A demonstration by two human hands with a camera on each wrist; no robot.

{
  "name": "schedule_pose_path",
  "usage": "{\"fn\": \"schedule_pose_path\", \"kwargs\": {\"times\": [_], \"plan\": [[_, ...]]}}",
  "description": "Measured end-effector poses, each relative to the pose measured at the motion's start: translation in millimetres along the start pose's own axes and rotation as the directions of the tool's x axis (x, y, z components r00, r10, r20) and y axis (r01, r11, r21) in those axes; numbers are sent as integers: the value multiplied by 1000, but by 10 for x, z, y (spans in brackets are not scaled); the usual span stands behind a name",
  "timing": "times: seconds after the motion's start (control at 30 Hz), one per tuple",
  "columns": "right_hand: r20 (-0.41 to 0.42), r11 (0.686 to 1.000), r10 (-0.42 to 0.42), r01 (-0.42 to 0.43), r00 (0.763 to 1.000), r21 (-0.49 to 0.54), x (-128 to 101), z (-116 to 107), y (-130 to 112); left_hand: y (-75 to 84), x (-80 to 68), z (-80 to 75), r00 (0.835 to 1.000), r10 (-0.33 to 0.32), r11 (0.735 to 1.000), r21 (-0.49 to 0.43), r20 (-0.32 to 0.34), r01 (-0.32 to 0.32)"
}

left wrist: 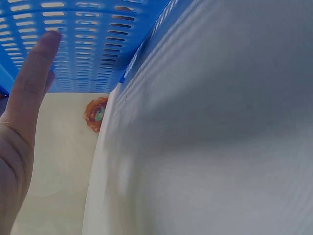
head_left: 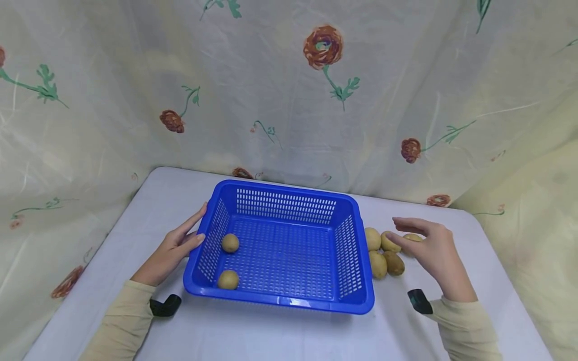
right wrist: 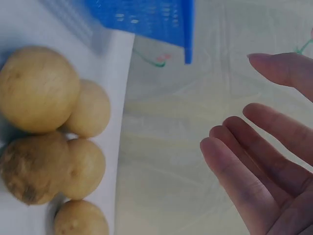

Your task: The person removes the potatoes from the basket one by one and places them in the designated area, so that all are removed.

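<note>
A blue plastic basket (head_left: 289, 301) with slotted walls stands on the table. My left hand (head_left: 173, 248) holds its left side, the thumb over the rim and the fingers on the outer wall. In the left wrist view a straight finger (left wrist: 34, 68) lies along the slots. Inside the basket, toward its left wall, are two potatoes, a rear one (head_left: 230, 243) and a front one (head_left: 228, 280). My right hand (head_left: 435, 250) hovers by the potatoes (head_left: 378, 264) right of the basket, holding nothing. One of them, a darker potato (right wrist: 32, 169), has brown skin.
The white-covered table (head_left: 271, 336) has a rounded back edge. Behind it hangs a floral curtain (head_left: 271, 90), which also drops at both sides. Dark wrist devices (head_left: 420, 302) sit on both sleeves.
</note>
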State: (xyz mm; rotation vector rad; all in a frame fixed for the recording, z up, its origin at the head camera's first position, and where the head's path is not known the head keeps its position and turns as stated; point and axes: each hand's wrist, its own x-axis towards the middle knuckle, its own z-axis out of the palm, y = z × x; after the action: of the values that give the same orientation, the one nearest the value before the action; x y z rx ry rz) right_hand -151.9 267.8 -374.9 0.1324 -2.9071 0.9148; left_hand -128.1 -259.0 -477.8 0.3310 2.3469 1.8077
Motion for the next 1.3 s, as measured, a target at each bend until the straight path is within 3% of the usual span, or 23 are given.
{"fn": "schedule_pose_path", "kwargs": {"times": [0.8, 1.13, 1.3], "plan": [[160, 989, -102, 82, 982, 126, 216, 188, -643, 6, 8, 7, 1000, -13, 1000, 3, -3, 13], [205, 988, -122, 98, 971, 122, 297, 349, -790, 29, 12, 14, 1000, -11, 1000, 0, -1, 11], [230, 985, -164, 147, 959, 87, 346, 463, -871, 6, 18, 10, 1000, -12, 1000, -4, -1, 12]]}}
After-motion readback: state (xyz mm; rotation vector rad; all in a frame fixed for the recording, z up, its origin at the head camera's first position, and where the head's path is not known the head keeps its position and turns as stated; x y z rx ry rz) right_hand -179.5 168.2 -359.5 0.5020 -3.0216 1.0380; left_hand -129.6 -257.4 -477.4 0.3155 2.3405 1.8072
